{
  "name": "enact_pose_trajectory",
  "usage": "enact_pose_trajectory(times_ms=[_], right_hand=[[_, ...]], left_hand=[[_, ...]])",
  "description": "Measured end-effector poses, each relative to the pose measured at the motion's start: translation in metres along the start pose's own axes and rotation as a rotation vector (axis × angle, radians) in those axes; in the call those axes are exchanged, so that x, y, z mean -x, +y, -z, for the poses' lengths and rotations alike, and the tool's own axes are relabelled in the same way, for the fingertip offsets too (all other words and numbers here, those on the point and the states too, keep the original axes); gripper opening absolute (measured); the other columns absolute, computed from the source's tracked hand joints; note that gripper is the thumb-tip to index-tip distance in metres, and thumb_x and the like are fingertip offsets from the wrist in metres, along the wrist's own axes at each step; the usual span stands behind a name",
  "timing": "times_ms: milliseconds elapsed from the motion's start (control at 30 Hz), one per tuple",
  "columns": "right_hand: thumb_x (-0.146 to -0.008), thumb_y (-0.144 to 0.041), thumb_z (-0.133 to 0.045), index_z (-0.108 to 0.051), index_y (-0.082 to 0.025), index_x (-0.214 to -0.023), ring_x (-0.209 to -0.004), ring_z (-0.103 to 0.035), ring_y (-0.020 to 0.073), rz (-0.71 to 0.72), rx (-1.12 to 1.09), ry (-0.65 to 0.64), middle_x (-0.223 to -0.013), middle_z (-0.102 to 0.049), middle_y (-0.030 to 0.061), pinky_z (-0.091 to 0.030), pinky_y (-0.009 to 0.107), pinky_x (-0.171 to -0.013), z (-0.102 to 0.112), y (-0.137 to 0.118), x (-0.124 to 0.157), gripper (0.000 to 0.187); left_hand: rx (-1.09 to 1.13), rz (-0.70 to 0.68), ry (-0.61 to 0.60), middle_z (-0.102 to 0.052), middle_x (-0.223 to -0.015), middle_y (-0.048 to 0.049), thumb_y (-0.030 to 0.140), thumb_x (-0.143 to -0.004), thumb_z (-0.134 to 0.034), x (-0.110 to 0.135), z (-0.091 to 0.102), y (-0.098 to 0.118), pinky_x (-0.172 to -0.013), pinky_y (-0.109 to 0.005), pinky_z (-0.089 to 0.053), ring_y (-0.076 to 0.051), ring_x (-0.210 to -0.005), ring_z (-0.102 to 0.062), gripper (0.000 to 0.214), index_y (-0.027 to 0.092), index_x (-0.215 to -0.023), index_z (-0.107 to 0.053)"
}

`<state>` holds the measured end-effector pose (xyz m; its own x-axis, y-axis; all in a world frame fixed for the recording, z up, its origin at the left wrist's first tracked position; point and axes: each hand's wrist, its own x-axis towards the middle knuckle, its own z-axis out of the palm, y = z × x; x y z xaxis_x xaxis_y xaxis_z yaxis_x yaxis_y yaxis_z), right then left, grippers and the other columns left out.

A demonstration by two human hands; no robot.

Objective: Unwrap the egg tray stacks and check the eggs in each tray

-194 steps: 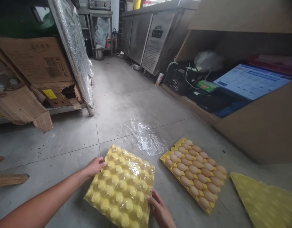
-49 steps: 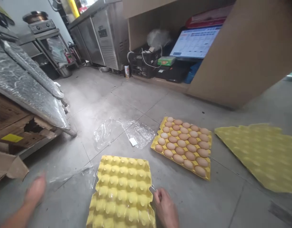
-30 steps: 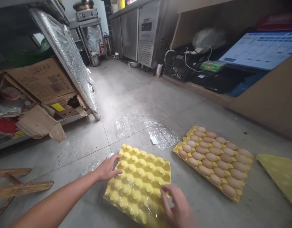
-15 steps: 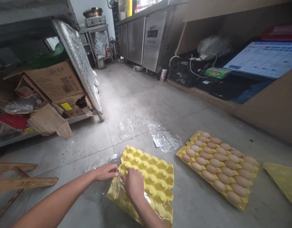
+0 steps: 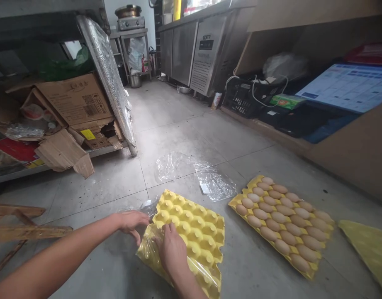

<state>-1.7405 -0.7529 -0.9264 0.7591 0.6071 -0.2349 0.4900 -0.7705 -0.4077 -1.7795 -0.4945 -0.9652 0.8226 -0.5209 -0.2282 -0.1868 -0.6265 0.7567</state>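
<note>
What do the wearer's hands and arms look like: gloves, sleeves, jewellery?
Both bare. The left hand and right hand have no gloves; no ring, watch or band shows. The left forearm is uncovered to the frame edge, no sleeve in view; only a short bare stretch of the right forearm shows.

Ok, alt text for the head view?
The left hand and right hand touch the clear plastic wrap at one corner of a closed yellow moulded egg tray on a grey tiled floor. To its right lies an open yellow tray of brown eggs; a crumpled clear plastic sheet lies beyond.
</note>
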Motion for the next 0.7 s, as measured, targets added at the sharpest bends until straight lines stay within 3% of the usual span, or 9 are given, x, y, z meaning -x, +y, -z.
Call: enact_pose_trajectory(times_ms=[133,333,400,500,600,700], right_hand=[[-0.093,-0.037,-0.073,-0.067,-0.02,-0.101,-0.086,-0.075,0.0284,0.002,-0.008,-0.039,-0.101,-0.075,0.0097,-0.044,0.034,-0.07,-0.004,-0.004,-0.002,0.02],[-0.081,-0.06,-0.079,-0.075,-0.016,-0.093,-0.098,-0.071,0.0378,0.015,0.008,-0.076,-0.098,-0.076,0.0179,-0.048,0.044,-0.082,-0.006,-0.018,0.002,0.046],[-0.077,-0.054,-0.083,-0.076,-0.015,-0.098,-0.101,-0.069,0.04,0.031,0.013,-0.06,-0.103,-0.077,0.019,-0.046,0.047,-0.084,-0.012,-0.02,0.005,0.045],[-0.093,-0.035,-0.069,-0.077,-0.019,-0.091,-0.099,-0.068,0.0377,0.08,-0.006,-0.048,-0.092,-0.079,0.0156,-0.042,0.046,-0.081,-0.021,-0.02,0.008,0.018],[-0.1,-0.02,-0.052,-0.075,-0.023,-0.084,-0.093,-0.068,0.0324,0.141,-0.038,-0.052,-0.083,-0.079,0.0107,-0.037,0.042,-0.078,-0.026,-0.018,0.009,0.029],[-0.098,-0.015,-0.052,-0.074,-0.023,-0.082,-0.093,-0.067,0.0305,0.182,-0.058,-0.042,-0.084,-0.079,0.0082,-0.035,0.04,-0.076,-0.025,-0.014,0.008,0.028]], left_hand=[[0.002,-0.013,-0.041,-0.07,-0.137,-0.0104,0.071,-0.074,-0.079,0.003,-0.001,0.0,-0.105,-0.04,-0.052,-0.033,-0.126,-0.066,0.066,0.028,-0.124,-0.074],[-0.003,0.001,-0.037,-0.066,-0.139,-0.0062,0.071,-0.078,-0.076,0.004,-0.011,0.0,-0.1,-0.037,-0.052,-0.029,-0.122,-0.066,0.053,0.031,-0.113,-0.076],[-0.024,-0.01,-0.028,-0.069,-0.132,-0.0073,0.069,-0.081,-0.074,0.005,-0.014,-0.003,-0.102,-0.039,-0.049,-0.03,-0.121,-0.065,0.048,0.03,-0.109,-0.076],[-0.062,-0.015,0.001,-0.072,-0.114,-0.0104,0.062,-0.094,-0.062,0.006,-0.021,-0.009,-0.098,-0.04,-0.047,-0.028,-0.109,-0.064,0.039,0.026,-0.098,-0.075],[-0.081,-0.005,0.046,-0.07,-0.099,-0.01,0.05,-0.103,-0.048,0.003,-0.03,-0.014,-0.088,-0.038,-0.047,-0.025,-0.096,-0.062,0.038,0.023,-0.089,-0.072],[-0.079,0.019,0.092,-0.066,-0.091,-0.0061,0.043,-0.103,-0.049,-0.003,-0.039,-0.02,-0.082,-0.035,-0.048,-0.022,-0.088,-0.061,0.035,0.022,-0.085,-0.07]])
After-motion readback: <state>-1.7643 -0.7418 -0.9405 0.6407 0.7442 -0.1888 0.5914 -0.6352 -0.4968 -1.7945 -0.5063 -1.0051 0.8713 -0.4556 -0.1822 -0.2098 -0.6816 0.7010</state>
